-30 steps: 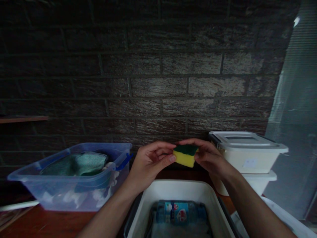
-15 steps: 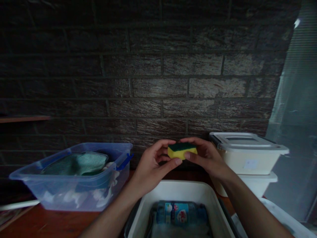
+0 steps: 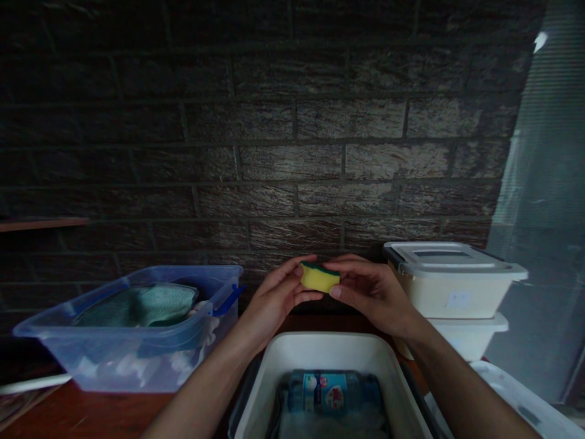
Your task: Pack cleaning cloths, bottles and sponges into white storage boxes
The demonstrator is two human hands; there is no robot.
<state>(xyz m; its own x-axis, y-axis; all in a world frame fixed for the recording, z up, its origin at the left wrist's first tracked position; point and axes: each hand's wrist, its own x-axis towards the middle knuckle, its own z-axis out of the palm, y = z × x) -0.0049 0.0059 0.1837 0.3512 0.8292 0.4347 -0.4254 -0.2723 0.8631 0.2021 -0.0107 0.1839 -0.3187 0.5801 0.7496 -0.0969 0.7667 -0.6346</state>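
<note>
A yellow sponge (image 3: 320, 279) with a dark green scouring side is held up between both hands, over the back edge of a white bin (image 3: 329, 342). My left hand (image 3: 280, 292) grips its left end, and my right hand (image 3: 368, 286) pinches the right end with thumb and fingers. The yellow face points toward me; the green layer shows only as a thin strip along the top. Inside the bin, below my hands, lies a plastic bottle (image 3: 354, 393) with a blue label, on its side.
On the left stands a clear blue-tinted tub (image 3: 119, 360) holding a greenish cloth (image 3: 150, 305) and white items. Two lidded cream boxes (image 3: 457, 292) are stacked at the right. A white lid-like piece (image 3: 512, 390) lies front right. A dark brick wall (image 3: 274, 164) rises behind.
The sponge has been turned so that its yellow face shows more and its green side less. Both hands have shifted their grip on it, and the left thumb has moved off its front.
</note>
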